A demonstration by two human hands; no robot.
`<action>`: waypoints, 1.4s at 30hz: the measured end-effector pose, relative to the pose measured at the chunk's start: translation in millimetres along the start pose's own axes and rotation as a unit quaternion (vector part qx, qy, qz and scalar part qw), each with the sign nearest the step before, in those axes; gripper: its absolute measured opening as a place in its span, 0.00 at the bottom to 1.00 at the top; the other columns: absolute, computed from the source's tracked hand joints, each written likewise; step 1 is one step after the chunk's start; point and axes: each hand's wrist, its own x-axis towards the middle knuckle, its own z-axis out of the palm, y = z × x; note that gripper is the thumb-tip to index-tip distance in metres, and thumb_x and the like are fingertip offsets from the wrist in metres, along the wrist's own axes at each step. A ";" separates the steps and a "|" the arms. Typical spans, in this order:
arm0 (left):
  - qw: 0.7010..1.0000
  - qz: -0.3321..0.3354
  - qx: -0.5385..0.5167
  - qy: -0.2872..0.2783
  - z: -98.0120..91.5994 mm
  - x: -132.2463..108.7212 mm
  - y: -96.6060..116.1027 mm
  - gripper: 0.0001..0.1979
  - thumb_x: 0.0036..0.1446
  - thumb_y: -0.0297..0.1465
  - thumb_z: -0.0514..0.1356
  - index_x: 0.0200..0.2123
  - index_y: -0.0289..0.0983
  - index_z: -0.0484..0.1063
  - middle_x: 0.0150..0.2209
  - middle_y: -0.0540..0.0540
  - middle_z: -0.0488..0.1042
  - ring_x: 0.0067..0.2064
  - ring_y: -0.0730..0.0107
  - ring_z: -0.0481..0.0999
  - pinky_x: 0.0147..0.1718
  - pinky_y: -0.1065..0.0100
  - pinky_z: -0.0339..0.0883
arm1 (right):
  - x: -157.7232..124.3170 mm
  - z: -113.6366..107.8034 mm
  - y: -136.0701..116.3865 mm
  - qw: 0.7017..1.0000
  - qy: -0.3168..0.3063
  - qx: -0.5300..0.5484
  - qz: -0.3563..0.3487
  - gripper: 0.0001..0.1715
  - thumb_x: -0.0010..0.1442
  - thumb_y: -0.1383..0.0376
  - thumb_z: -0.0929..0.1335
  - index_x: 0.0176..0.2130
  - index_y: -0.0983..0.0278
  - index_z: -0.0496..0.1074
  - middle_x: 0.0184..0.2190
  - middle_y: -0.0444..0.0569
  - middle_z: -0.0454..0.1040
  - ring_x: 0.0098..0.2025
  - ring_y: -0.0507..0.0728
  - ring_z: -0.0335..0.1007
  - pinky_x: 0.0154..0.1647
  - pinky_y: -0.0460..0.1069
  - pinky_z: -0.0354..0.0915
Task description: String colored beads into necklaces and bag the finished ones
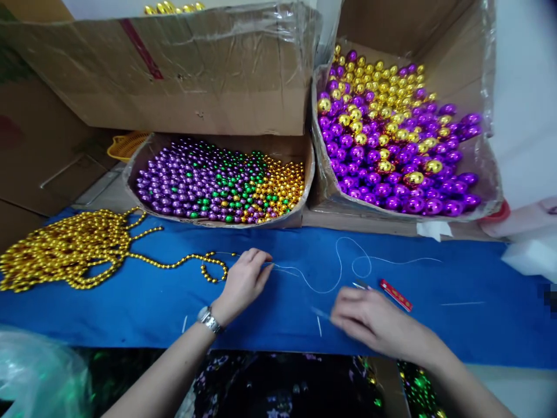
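My left hand (244,280), with a watch on the wrist, rests on the blue cloth (130,307) with its fingers pinched on a thin white thread (322,278). The thread loops to the right across the cloth. A strung line of gold beads (174,262) runs left from that hand to a heap of gold bead strands (65,249). My right hand (369,319) lies lower right, fingers curled around something thin and blurred, perhaps a needle. A small red object (395,294) lies just beyond it.
A low cardboard box (300,217) of small purple, green and gold beads sits behind the cloth. A plastic-lined box (319,191) of larger purple and gold balls stands at the right. A big carton (174,75) is stacked behind. A plastic bag (39,371) is at lower left.
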 end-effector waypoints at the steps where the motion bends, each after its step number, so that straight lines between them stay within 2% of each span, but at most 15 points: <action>1: 1.000 0.014 0.019 0.002 4.7 2.9 -0.3 0.10 0.61 0.34 0.51 0.41 0.38 0.69 0.41 0.42 0.69 0.42 0.60 0.68 0.40 0.63 0.63 | -5.4 -3.0 -3.1 0.998 -0.050 0.020 -0.027 0.12 0.65 0.61 0.62 0.35 0.57 0.74 0.30 0.42 0.73 0.32 0.50 0.70 0.33 0.44 0.62; 3: 0.998 0.046 0.036 -0.004 13.4 6.2 0.8 0.10 0.61 0.33 0.52 0.42 0.39 0.70 0.43 0.41 0.68 0.43 0.59 0.66 0.40 0.62 0.64 | -5.0 -2.7 -4.5 0.996 -0.077 0.029 -0.038 0.08 0.63 0.58 0.65 0.39 0.54 0.73 0.33 0.40 0.74 0.34 0.50 0.71 0.34 0.44 0.62; 8: 0.992 0.105 0.075 0.003 32.1 8.1 6.7 0.06 0.57 0.30 0.56 0.38 0.38 0.71 0.54 0.38 0.62 0.54 0.50 0.59 0.48 0.50 0.61 | 55.1 29.4 15.6 0.990 0.097 -0.045 0.092 0.12 0.66 0.60 0.60 0.44 0.59 0.70 0.40 0.47 0.72 0.40 0.53 0.70 0.39 0.47 0.62; 11: 0.987 0.125 0.099 0.008 41.0 10.2 7.5 0.06 0.55 0.29 0.58 0.38 0.37 0.70 0.59 0.37 0.57 0.61 0.44 0.51 0.53 0.44 0.56 | 95.8 50.2 26.8 0.982 0.129 -0.065 0.122 0.11 0.65 0.61 0.61 0.46 0.60 0.68 0.43 0.49 0.69 0.42 0.56 0.69 0.37 0.47 0.62; 14: 0.986 0.131 0.101 0.009 47.6 12.6 5.4 0.08 0.54 0.28 0.59 0.39 0.37 0.70 0.61 0.36 0.55 0.64 0.43 0.46 0.55 0.40 0.50 | 114.1 61.0 31.0 0.981 0.130 -0.077 0.119 0.07 0.61 0.62 0.65 0.42 0.59 0.68 0.41 0.48 0.68 0.43 0.56 0.68 0.35 0.46 0.61; 17: 0.986 0.126 0.111 -0.001 52.9 14.1 2.2 0.05 0.53 0.28 0.60 0.36 0.37 0.69 0.61 0.36 0.56 0.64 0.42 0.45 0.56 0.37 0.47 | 111.7 60.6 33.9 0.981 0.134 -0.080 0.116 0.03 0.61 0.63 0.66 0.36 0.60 0.68 0.38 0.47 0.69 0.42 0.56 0.67 0.35 0.46 0.60; 20: 0.986 0.128 0.108 -0.012 56.5 14.4 1.0 0.02 0.54 0.28 0.59 0.32 0.36 0.68 0.61 0.36 0.56 0.65 0.42 0.44 0.56 0.36 0.46 | 98.4 51.2 40.2 0.974 0.168 -0.070 0.131 0.05 0.64 0.64 0.62 0.36 0.61 0.66 0.36 0.47 0.70 0.38 0.54 0.68 0.36 0.46 0.60; 24: 0.993 0.113 0.025 -0.006 52.5 13.1 6.4 0.03 0.57 0.26 0.54 0.32 0.35 0.66 0.59 0.33 0.58 0.65 0.44 0.45 0.58 0.37 0.41 | 78.4 34.7 46.4 0.958 0.235 -0.057 0.153 0.08 0.65 0.63 0.60 0.35 0.61 0.65 0.30 0.44 0.71 0.32 0.53 0.69 0.33 0.45 0.59; 27: 0.992 0.042 -0.122 0.004 39.7 11.2 16.2 0.05 0.59 0.29 0.52 0.32 0.36 0.65 0.49 0.35 0.68 0.58 0.49 0.60 0.55 0.43 0.52 | 69.6 28.3 39.5 0.941 0.291 -0.061 0.159 0.11 0.66 0.62 0.58 0.35 0.61 0.65 0.30 0.46 0.72 0.32 0.53 0.68 0.32 0.46 0.59; 28: 0.981 -0.001 -0.191 -0.001 34.4 10.5 20.0 0.06 0.60 0.32 0.53 0.32 0.37 0.64 0.44 0.37 0.71 0.52 0.53 0.67 0.51 0.48 0.59 | 68.6 28.2 34.5 0.936 0.309 -0.065 0.158 0.11 0.66 0.62 0.58 0.36 0.62 0.66 0.31 0.47 0.72 0.33 0.54 0.68 0.33 0.46 0.59; 30: 0.932 -0.102 -0.348 -0.021 24.2 8.8 27.7 0.09 0.60 0.36 0.52 0.31 0.37 0.61 0.37 0.41 0.73 0.39 0.61 0.73 0.41 0.57 0.68 | 69.6 31.5 21.6 0.929 0.332 -0.079 0.141 0.13 0.67 0.62 0.57 0.36 0.62 0.66 0.33 0.49 0.72 0.36 0.56 0.68 0.37 0.48 0.59; 33: 0.791 -0.239 -0.562 -0.045 13.8 5.9 35.7 0.12 0.58 0.39 0.56 0.32 0.37 0.60 0.36 0.43 0.74 0.34 0.67 0.75 0.34 0.64 0.70 | 75.5 45.1 -0.2 0.935 0.327 -0.107 0.085 0.13 0.67 0.63 0.58 0.36 0.61 0.69 0.32 0.50 0.72 0.37 0.57 0.67 0.40 0.50 0.59; 37: 0.643 -0.330 -0.691 -0.019 9.8 1.6 35.0 0.12 0.52 0.33 0.63 0.33 0.35 0.62 0.36 0.41 0.76 0.35 0.67 0.77 0.33 0.67 0.70 | 82.8 70.2 -21.6 0.944 0.297 -0.139 0.016 0.13 0.66 0.65 0.59 0.36 0.59 0.71 0.28 0.49 0.71 0.33 0.57 0.66 0.35 0.51 0.57; 39: 0.624 -0.338 -0.705 -0.002 10.2 -0.5 31.4 0.12 0.52 0.32 0.64 0.32 0.35 0.62 0.34 0.42 0.77 0.34 0.66 0.78 0.32 0.68 0.70 | 84.3 80.3 -27.2 0.946 0.291 -0.144 0.000 0.13 0.66 0.66 0.59 0.37 0.59 0.71 0.27 0.49 0.71 0.32 0.57 0.66 0.34 0.51 0.56; 42: 0.629 -0.334 -0.702 0.018 12.0 -3.1 25.9 0.11 0.52 0.31 0.64 0.32 0.35 0.63 0.30 0.46 0.76 0.31 0.70 0.77 0.30 0.71 0.70 | 84.9 89.1 -31.7 0.949 0.284 -0.138 -0.009 0.13 0.66 0.67 0.59 0.37 0.59 0.71 0.27 0.49 0.71 0.31 0.56 0.66 0.33 0.51 0.56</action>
